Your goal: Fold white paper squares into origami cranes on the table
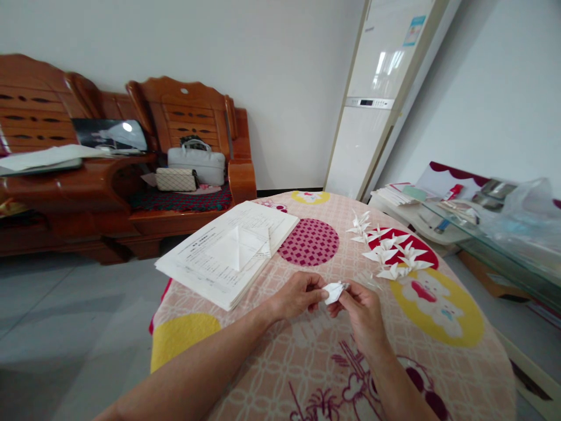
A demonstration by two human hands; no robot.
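Paper piece (333, 293), white and folded small, is positioned between the two hands, over the middle of the tabletop (263, 374). Left hand (300, 293): grip closed, thumb and index finger at the left edge of the paper piece. Right hand (363, 305): grip closed — thumb and fingertips pinch the opposite end. Contact between the paper piece and the patterned cloth cannot be determined. A stack of printed sheets (197, 280) lies to the left of the hands, with a creased white paper (239, 248) resting on top. Folded paper cranes (381, 255) stand grouped to the right, beyond the right hand — several on the red circle (428, 250) of the cloth.
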